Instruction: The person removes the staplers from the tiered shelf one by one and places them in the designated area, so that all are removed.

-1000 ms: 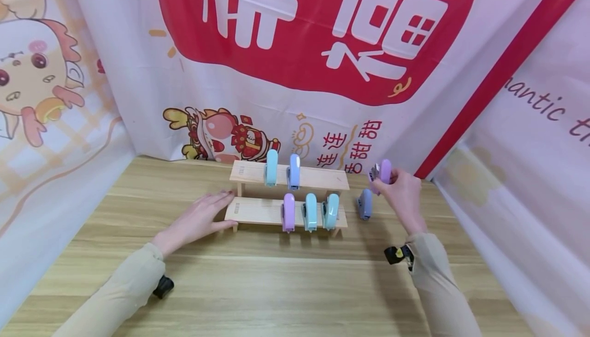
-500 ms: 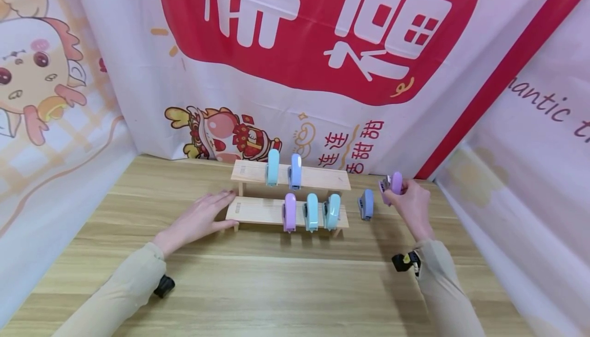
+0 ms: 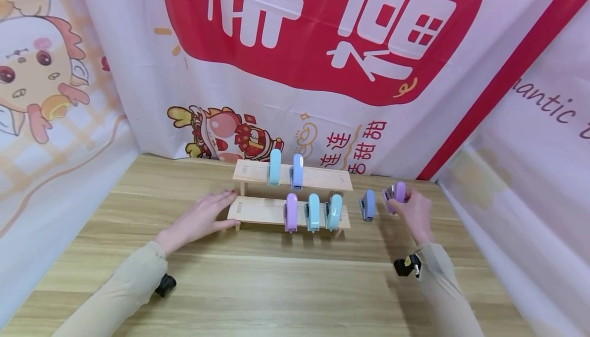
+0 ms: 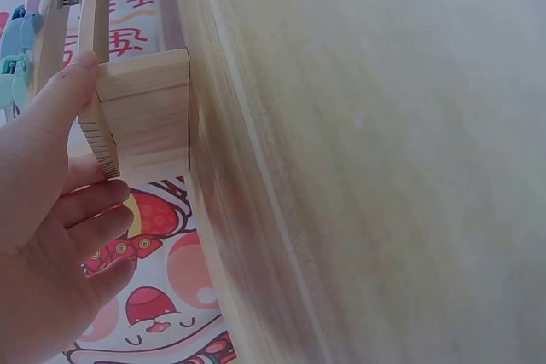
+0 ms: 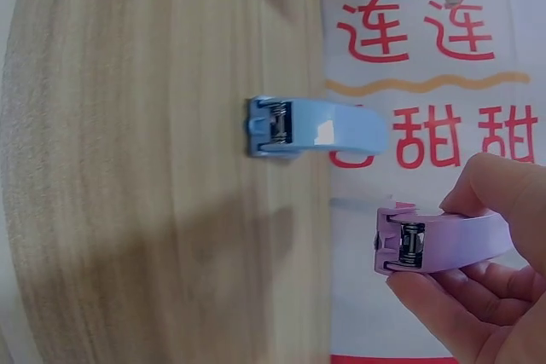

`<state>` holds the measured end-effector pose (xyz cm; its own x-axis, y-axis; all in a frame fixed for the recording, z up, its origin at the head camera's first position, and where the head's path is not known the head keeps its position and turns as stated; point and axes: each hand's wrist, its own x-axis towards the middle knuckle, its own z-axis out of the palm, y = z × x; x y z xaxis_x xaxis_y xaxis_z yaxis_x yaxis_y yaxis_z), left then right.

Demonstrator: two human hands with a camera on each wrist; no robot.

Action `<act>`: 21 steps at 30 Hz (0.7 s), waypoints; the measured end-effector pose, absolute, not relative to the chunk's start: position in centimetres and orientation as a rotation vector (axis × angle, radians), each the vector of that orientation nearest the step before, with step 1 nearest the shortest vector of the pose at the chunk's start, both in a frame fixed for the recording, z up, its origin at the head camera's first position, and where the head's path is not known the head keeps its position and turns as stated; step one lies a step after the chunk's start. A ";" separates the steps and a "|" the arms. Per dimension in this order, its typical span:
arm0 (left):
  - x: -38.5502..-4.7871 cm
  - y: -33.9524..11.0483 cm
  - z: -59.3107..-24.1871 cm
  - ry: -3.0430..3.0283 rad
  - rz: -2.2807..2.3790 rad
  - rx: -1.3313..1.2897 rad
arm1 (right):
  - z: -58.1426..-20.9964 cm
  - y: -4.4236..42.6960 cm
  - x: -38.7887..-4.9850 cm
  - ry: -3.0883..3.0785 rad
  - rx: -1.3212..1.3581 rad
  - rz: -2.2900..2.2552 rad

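In the head view my right hand (image 3: 416,214) pinches a purple stapler (image 3: 399,192) at the right; the right wrist view shows thumb and fingers on the sides of this purple stapler (image 5: 456,243). Left of it a blue stapler (image 3: 367,205) stands upright on the table. My left hand (image 3: 203,219) holds the left end of a two-step wooden rack (image 3: 258,210), thumb on the front edge and fingers behind. On its lower step stand a purple stapler (image 3: 291,212) and two teal staplers (image 3: 313,212); above are a teal stapler (image 3: 274,167) and a blue stapler (image 3: 297,171).
The wood-grain table (image 3: 276,286) ends at a printed cloth backdrop (image 3: 322,81) behind the rack. Cloth walls also close in the left side (image 3: 69,183) and the right side (image 3: 521,173).
My right hand has moved right and then down with the purple stapler, to the right side of the standing blue stapler. My left hand stays at the rack's end.
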<state>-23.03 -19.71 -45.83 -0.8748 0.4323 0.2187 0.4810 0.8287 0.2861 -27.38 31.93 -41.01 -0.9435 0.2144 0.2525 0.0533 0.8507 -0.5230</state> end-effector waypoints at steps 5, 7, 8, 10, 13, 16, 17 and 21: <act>-23.0 -19.6 -45.7 -2.870 -0.512 -0.717 | -41.7 32.3 -27.5 -2.739 -0.207 0.759; -23.1 -19.6 -45.8 -2.872 -0.513 -0.715 | -42.0 32.4 -27.5 -2.732 -0.199 0.763; -23.1 -19.7 -45.8 -2.872 -0.513 -0.715 | -42.1 32.4 -27.5 -2.729 -0.193 0.769; -23.1 -19.7 -45.8 -2.870 -0.509 -0.717 | -42.4 32.5 -27.5 -2.730 -0.186 0.788; -23.1 -19.7 -45.9 -2.866 -0.502 -0.718 | -42.8 32.7 -27.4 -2.740 -0.186 0.819; -23.2 -19.7 -46.0 -2.865 -0.503 -0.716 | -43.1 32.8 -27.3 -2.759 -0.200 0.875; -23.2 -19.7 -46.0 -2.866 -0.505 -0.715 | -43.2 32.8 -27.3 -2.764 -0.207 0.898; -23.2 -19.7 -46.0 -2.871 -0.507 -0.710 | -43.6 32.9 -27.1 -2.793 -0.253 0.965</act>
<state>-23.19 -19.68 -45.97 -0.8786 0.4271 0.2138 0.4745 0.8317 0.2883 -27.15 32.90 -43.63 -0.9702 0.2164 0.1093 0.1027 0.7753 -0.6231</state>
